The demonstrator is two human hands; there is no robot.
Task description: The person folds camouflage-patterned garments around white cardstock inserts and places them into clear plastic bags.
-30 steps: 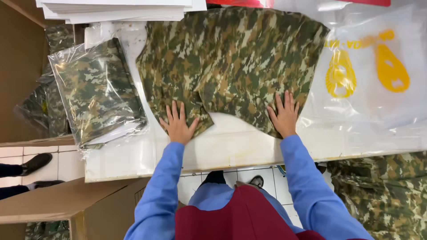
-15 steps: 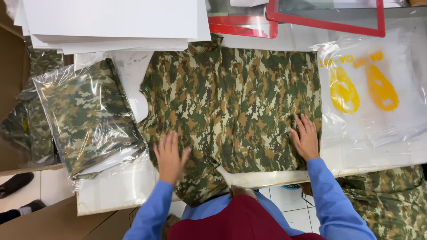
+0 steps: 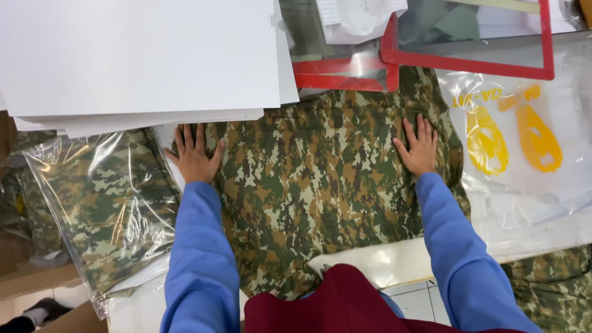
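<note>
Head view, looking down: tabletop (image 3: 536, 237) is mostly covered. Biggest thing on it is the camo garment (image 3: 320, 191), spread flat in the middle w/ its lower edge hanging off the near edge toward the person. A sec ago both hands sat low on the cloth near that edge; now they're up at the far part, wider apart, and the fabric lies flatter and reaches further up the tabletop. Reads like a smoothing/spreading pass outward and upward — cloth looks nearly laid out, though the near hem is hidden by the person's body so can't tell how it sits there.

Next in size: stack of white sheets (image 3: 142, 58) at top left, overlapping the garment's upper left corner. Bagged camo garment (image 3: 98, 209) in clear plastic lies just left of the spread one. Clear bag w/ yellow print (image 3: 518, 142) sits to the right, touching the cloth's edge. Red frame (image 3: 468, 58) at top, just past the cloth.

Left hand (image 3: 194, 157): flat, fingers spread, palm down at the garment's upper left edge, just below the white sheets. Right hand (image 3: 419, 148): flat, fingers spread, pressing the upper right part. Neither grips anything; garment lies between and under both.
</note>
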